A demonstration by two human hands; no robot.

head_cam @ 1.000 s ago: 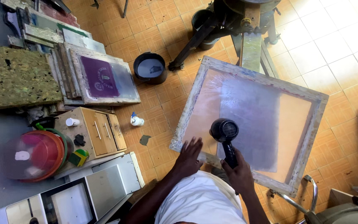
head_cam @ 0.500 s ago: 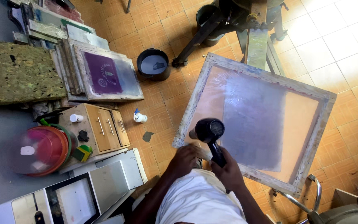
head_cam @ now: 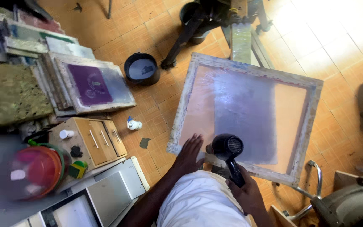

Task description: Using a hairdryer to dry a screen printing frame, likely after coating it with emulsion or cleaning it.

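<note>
Down on the tiled floor, the person's right hand is wrapped tight around the handle of a black hair dryer, fingers closed in a full grip, with the dryer's round head sitting over the lower left part of a large wooden screen-printing frame. That frame leans tilted in front of the person, its mesh showing a broad greyish coated patch in the middle and bare orange tile colour through the sides. Meanwhile the left hand lies open and flat, fingers spread, pressing on the bottom left corner of the frame, just beside the dryer. Off to the left, well apart from the hands, a stack of smaller screens rests with a purple-stained one on top, a black bucket stands near them, and a small white bottle sits on the tiles beside a little wooden drawer unit.
</note>
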